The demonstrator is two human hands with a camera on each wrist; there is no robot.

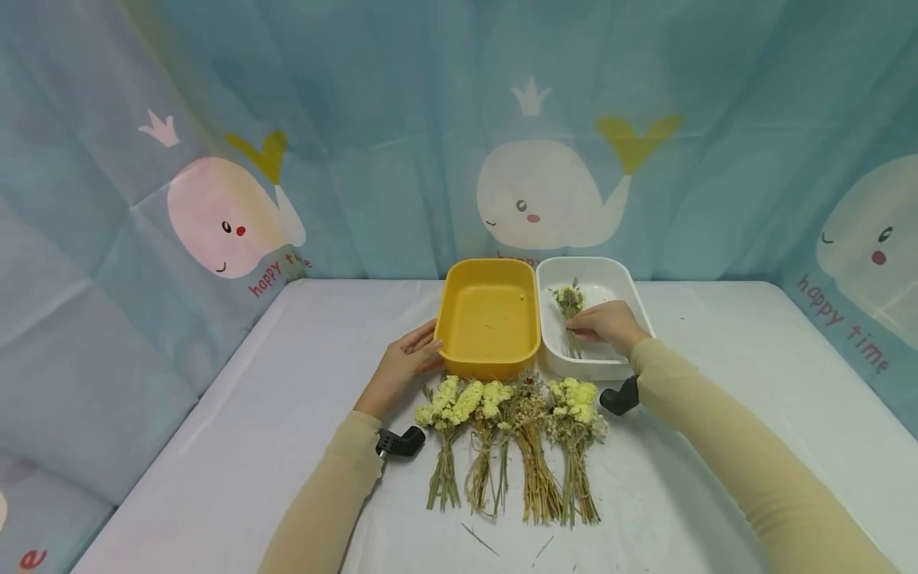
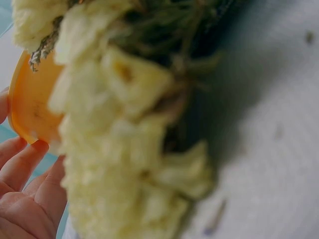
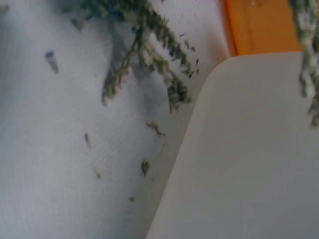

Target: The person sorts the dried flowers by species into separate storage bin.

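My right hand (image 1: 610,323) reaches inside the white bin (image 1: 631,299) and pinches a small bunch of dried flowers (image 1: 569,298) by its stems. The bunch has pale yellow heads at the far end, with stems pointing toward me. At the left side of the yellow bin (image 1: 489,368), my left hand (image 1: 407,359) rests with extended fingers touching its wall and rim. In the left wrist view, fingertips of the left hand (image 2: 30,194) meet the orange-looking bin wall (image 2: 37,97), partly hidden behind blurred yellow blossoms (image 2: 119,149).
Several dried bouquets lie in a row before the bins, including a yellow-headed one (image 1: 574,402) at right and a brownish one (image 1: 534,430) beside it. Loose stem bits (image 1: 479,539) lie nearer me. A whale-print curtain (image 1: 387,159) stands behind the white table (image 1: 287,399).
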